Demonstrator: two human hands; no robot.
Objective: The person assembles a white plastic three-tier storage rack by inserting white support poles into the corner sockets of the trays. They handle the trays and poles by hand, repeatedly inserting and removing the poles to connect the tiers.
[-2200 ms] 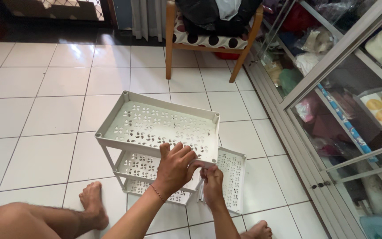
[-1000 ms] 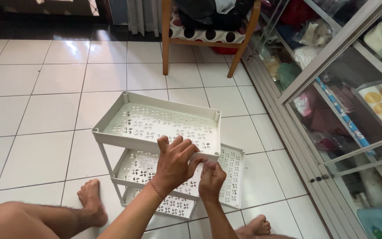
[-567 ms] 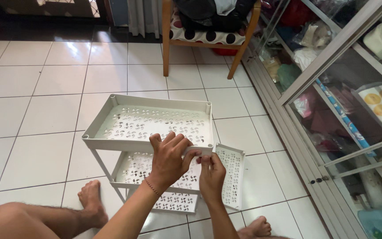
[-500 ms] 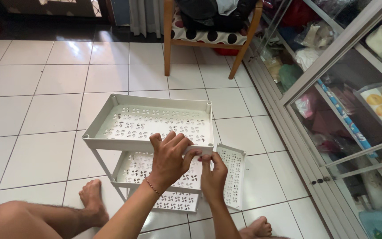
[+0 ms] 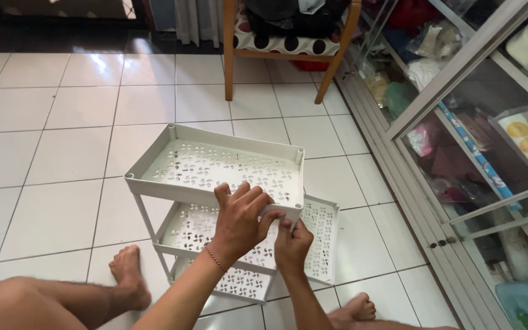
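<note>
Shelf rack (image 5: 215,183), white, 3 perforated tiers, is standing on the tiled floor (image 5: 50,146). Left hand (image 5: 239,220) is clamping the top tray's near corner; right hand (image 5: 291,244) is pinching beneath. Uneven pressure could be popping a leg loose and tipping it.

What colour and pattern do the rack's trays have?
The trays are white plastic, pierced with small flower-like cut-outs; the head view, looking down on the top tier, shows it best.

White plastic three-tier shelf rack (image 5: 215,174) stands upright on the tiled floor, trays rectangular with flower-pattern perforations and raised rims. Top tray sits level on thin corner posts. A lower tray (image 5: 320,244) juts out to the right, tilted and out of line with the others.
</note>
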